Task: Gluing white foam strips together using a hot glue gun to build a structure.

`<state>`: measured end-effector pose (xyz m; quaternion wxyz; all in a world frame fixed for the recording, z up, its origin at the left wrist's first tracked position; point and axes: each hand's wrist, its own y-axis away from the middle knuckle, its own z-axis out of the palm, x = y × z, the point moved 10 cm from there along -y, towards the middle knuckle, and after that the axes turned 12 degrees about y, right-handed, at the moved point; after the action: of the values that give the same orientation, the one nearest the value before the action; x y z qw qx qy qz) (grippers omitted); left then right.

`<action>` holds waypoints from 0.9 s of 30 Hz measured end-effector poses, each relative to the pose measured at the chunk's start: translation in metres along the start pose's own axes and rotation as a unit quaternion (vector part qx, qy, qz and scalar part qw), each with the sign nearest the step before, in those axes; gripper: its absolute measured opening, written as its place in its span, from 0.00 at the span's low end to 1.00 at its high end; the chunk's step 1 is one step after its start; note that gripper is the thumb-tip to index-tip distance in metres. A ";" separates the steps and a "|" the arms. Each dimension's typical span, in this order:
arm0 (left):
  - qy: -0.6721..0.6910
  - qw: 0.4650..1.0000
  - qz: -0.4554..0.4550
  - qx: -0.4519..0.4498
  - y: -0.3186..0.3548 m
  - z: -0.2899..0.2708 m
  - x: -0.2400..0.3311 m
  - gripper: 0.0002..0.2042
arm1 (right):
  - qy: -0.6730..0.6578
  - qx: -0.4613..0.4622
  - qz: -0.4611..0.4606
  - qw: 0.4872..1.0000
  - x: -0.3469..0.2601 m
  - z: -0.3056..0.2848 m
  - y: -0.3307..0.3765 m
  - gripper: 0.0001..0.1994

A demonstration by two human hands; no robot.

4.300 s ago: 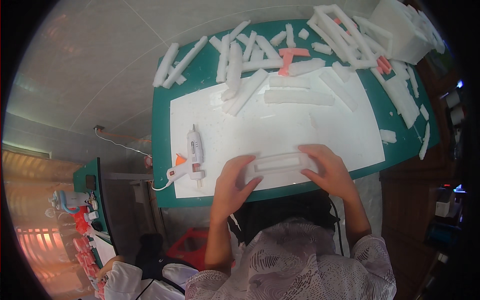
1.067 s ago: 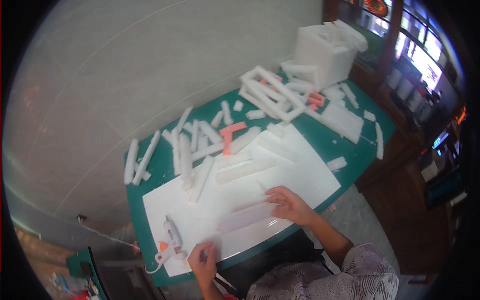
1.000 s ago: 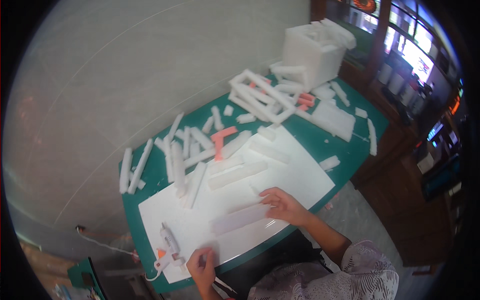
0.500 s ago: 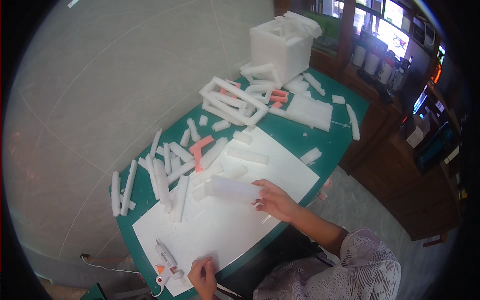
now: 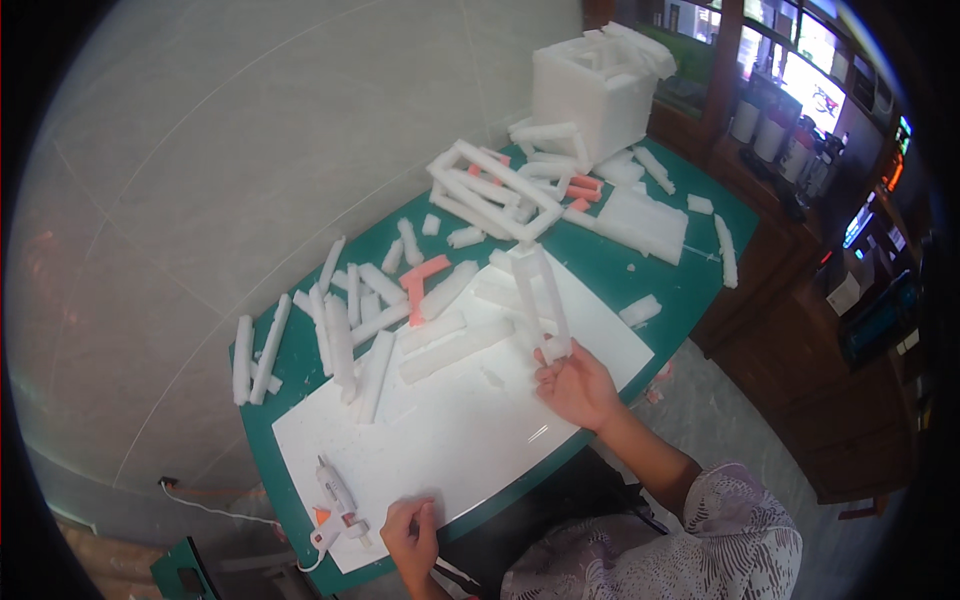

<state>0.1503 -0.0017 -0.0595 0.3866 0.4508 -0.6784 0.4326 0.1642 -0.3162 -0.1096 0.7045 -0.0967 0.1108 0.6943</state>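
My right hand [image 5: 578, 388] grips the near end of a small open rectangular frame of white foam [image 5: 553, 298], raised and tilted above the white board [image 5: 470, 440]. Fingers and thumb close round its lower end. My left hand [image 5: 410, 535] rests at the board's near edge with its fingers curled in, and nothing shows in them. Beside it on the board lies a white hot glue gun [image 5: 338, 490] with an orange trigger. A long foam bar [image 5: 455, 352] and a second foam strip [image 5: 375, 378] lie on the board beyond my hands.
The green table [image 5: 700, 190] carries several loose foam strips and a pink foam piece [image 5: 416, 290]. Behind them stand a larger foam frame [image 5: 495, 190], a flat foam slab [image 5: 645, 222] and a foam box [image 5: 590, 100]. A wooden cabinet [image 5: 800, 400] is at the right.
My right hand has turned the held foam piece upright, so its open frame shape shows, and moved slightly right and up. My left hand stays near the glue gun. The whole view has shifted.
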 end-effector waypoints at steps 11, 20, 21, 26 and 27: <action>-0.014 1.000 0.006 0.007 0.000 0.001 0.003 0.02 | 0.091 0.002 -0.031 0.995 -0.040 0.008 0.013 0.19; -0.026 0.999 0.013 0.014 0.000 0.004 0.003 0.03 | 0.679 0.163 -0.412 0.585 -0.239 0.143 0.006 0.21; -0.023 0.999 0.018 0.013 -0.001 0.004 0.003 0.03 | 0.718 0.161 -0.466 0.492 -0.262 0.168 0.001 0.20; -0.014 0.999 0.017 0.028 -0.002 0.003 0.006 0.03 | 0.774 0.214 -0.559 0.205 -0.348 0.251 -0.041 0.22; -0.013 0.999 0.017 0.031 -0.001 0.003 0.005 0.03 | 0.773 0.209 -0.562 0.208 -0.367 0.252 -0.056 0.22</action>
<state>0.1497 -0.0060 -0.0555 0.3566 0.4566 -0.6771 0.4537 0.2215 -0.5950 0.2373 0.4713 -0.4716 0.6585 -0.3492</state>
